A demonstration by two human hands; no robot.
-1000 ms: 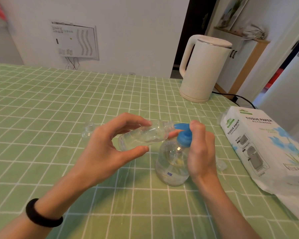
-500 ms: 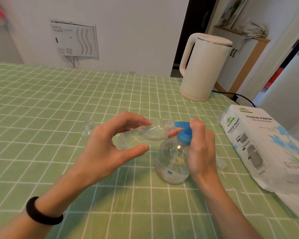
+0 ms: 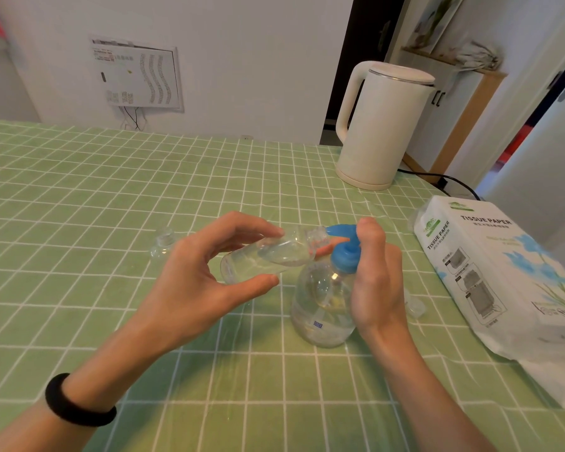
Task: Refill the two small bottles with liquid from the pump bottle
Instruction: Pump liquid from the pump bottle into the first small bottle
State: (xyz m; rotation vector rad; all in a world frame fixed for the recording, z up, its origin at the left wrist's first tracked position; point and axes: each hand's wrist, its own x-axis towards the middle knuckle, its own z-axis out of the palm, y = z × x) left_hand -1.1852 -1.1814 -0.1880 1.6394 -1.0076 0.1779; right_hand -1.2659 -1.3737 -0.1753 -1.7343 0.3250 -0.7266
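My left hand (image 3: 193, 278) holds a small clear bottle (image 3: 268, 257) between thumb and fingers, tilted almost on its side, its open neck right at the blue nozzle. Clear liquid lies inside it. The pump bottle (image 3: 323, 305) stands upright on the green checked tablecloth (image 3: 79, 207), clear with a blue pump head (image 3: 344, 252). My right hand (image 3: 375, 278) wraps the pump bottle's right side, one finger on top of the pump head. A second small clear bottle (image 3: 162, 244) stands behind my left hand, partly hidden.
A white electric kettle (image 3: 382, 125) stands at the back right with its black cord (image 3: 444, 182) trailing right. A tissue paper pack (image 3: 490, 272) lies along the right edge. A small clear cap (image 3: 415, 305) lies between the pump bottle and the pack.
The liquid in the tilted small bottle has grown a little. Both hands keep nearly the same place, and the pump head sits slightly lower under my right finger.
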